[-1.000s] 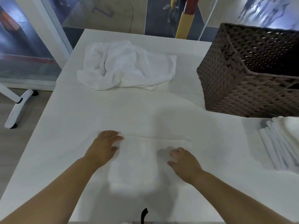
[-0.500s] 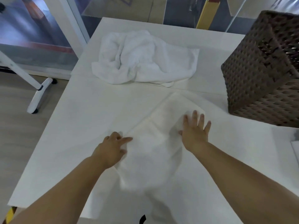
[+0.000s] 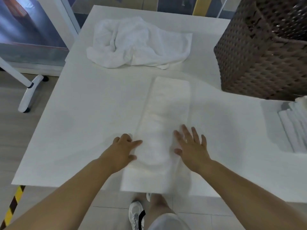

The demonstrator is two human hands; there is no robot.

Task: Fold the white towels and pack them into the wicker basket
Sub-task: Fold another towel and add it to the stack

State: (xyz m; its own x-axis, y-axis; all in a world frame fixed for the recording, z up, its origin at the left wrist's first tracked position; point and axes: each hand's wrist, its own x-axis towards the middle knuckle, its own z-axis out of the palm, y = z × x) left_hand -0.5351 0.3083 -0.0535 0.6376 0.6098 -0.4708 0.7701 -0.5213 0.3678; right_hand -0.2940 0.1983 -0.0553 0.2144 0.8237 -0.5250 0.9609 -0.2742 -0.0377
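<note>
Towel (image 3: 164, 117) edges blur into white table (image 3: 83, 113).

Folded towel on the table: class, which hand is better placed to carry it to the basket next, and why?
Probably the right hand. It lies flat on the towel on the side toward the basket, which stands at the table's far right. The left hand rests at the towel's opposite edge, farther from it.

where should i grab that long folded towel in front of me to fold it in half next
Take the folded towel by its near short end, at the two corners overhanging the table edge. It lies lengthwise away from you, so come from the near side and carry that end to the far one, probably.
</note>
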